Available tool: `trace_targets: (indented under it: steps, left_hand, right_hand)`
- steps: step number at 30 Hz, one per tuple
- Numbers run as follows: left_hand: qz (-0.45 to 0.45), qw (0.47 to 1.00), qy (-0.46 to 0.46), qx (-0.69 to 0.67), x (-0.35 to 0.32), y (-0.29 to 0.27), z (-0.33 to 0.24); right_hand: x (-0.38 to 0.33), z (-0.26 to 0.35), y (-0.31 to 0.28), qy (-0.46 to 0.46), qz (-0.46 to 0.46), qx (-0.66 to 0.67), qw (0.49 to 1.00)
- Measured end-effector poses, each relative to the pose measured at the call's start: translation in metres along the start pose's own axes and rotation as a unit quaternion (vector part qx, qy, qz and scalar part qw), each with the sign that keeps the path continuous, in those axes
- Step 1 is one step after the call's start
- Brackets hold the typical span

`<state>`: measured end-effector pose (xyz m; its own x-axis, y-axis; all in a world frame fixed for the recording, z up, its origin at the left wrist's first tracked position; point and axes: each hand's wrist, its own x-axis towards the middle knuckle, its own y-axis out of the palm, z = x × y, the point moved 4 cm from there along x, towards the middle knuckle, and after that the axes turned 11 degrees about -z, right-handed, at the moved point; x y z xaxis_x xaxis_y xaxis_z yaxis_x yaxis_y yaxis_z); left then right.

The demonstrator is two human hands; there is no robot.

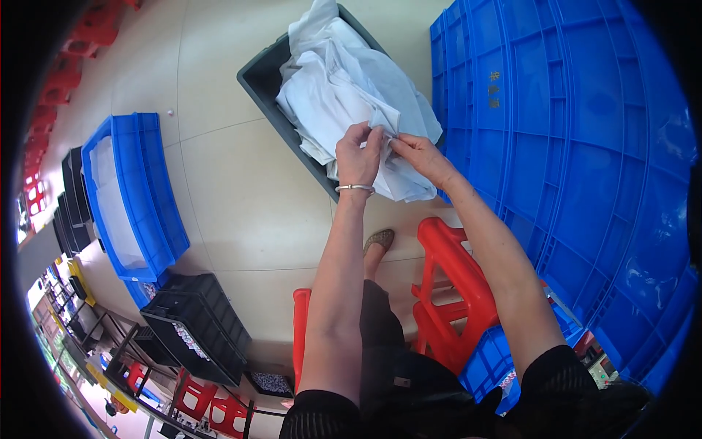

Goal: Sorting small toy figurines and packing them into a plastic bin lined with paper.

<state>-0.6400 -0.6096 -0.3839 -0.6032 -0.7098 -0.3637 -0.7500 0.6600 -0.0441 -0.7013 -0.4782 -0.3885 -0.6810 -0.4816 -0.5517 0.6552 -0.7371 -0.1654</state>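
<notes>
Both hands' grip [387, 143]: white sheets [344, 88] (crumpled)

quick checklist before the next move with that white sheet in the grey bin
1. Left hand pinching the white sheet: ok.
2. Right hand gripping the same edge: ok.
3. Sheet separated from the rest of the white pile: cannot tell.
4. Pile contained in the grey bin: not ok, it spills over the near rim.
5. Blue crate apart from the right hand: ok.
6. Red stool below the arms, not touching the sheet: ok.
</notes>
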Motion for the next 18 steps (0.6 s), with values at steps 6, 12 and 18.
trace_targets:
  steps: [6,12,18]
  left_hand:
    - [-0.004,0.991,-0.091,-0.094,-0.001,0.002,0.001]
    - [0.02,0.982,-0.116,-0.15,0.005,0.001,0.008]
    - [0.011,0.952,-0.175,-0.25,0.002,0.007,0.013]
  right_hand:
    - [0.001,-0.007,-0.004,0.018,-0.008,0.015,1.0]
    - [0.001,-0.009,-0.002,0.033,-0.023,0.042,0.998]
    - [0.002,-0.012,-0.005,0.025,-0.03,0.023,0.999]
